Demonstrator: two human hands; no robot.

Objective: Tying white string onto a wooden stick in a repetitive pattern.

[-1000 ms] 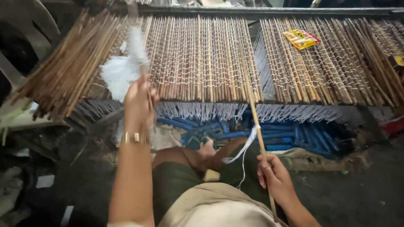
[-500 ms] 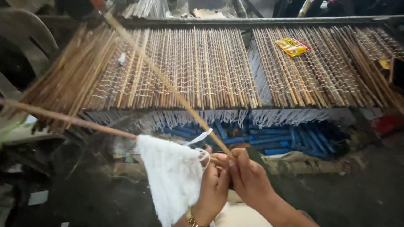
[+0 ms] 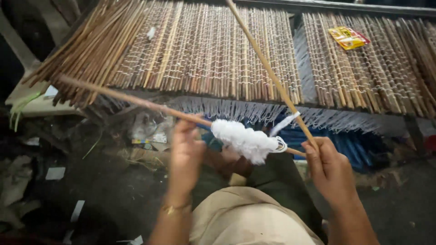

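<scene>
Fluff [image 3: 245, 140] sits bunched white on the stick [image 3: 136, 102] between our hands: left hand [image 3: 185, 156] grips that stick, right hand [image 3: 329, 165] clasps a second stick [image 3: 268, 72]; white binding strip [image 3: 284, 123] hangs loose, untied.

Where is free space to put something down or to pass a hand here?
Free: the dark floor right of the right hand, and the woven stick mat between the loose stick pile and the yellow packet. Crowded: between both hands, where the sticks cross at the white tuft; litter lies left of the left hand.

The hands [image 3: 186, 152] have parted, and the white tuft [image 3: 245, 139] now bunches between them.
</scene>
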